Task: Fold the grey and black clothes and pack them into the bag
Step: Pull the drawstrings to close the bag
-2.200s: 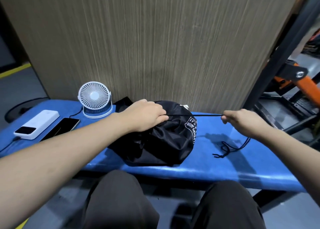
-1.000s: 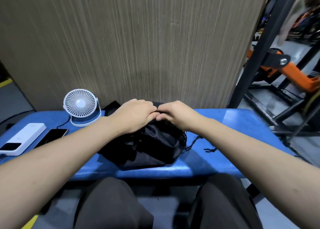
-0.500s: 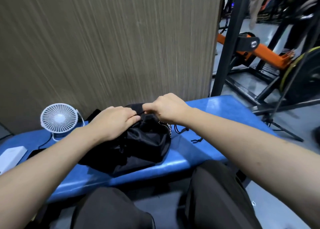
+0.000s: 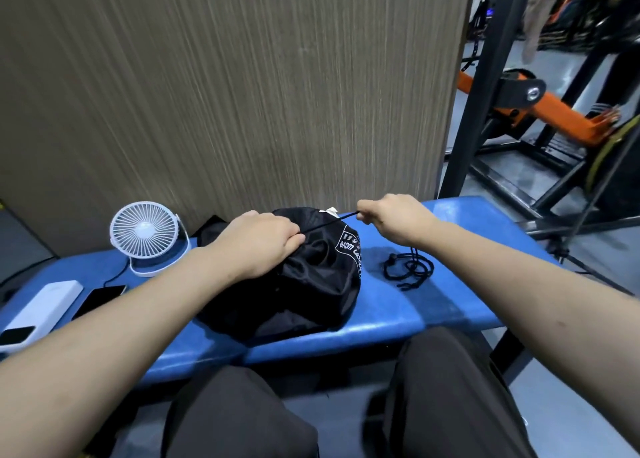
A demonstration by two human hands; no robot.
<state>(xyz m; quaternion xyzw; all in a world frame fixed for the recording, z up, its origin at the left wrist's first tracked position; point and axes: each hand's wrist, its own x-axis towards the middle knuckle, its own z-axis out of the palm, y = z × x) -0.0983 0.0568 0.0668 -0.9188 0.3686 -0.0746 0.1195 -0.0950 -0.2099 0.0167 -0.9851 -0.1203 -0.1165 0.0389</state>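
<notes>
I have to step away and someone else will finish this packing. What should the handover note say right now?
Left hand grips the gathered mouth of the black bag, which lies on the blue bench.
Right hand pinches the drawstring, taut between the hands; its slack end lies coiled on the bench.
Done: no loose clothes in view; bag looks full.
Left: cinch the mouth fully and release.
</notes>
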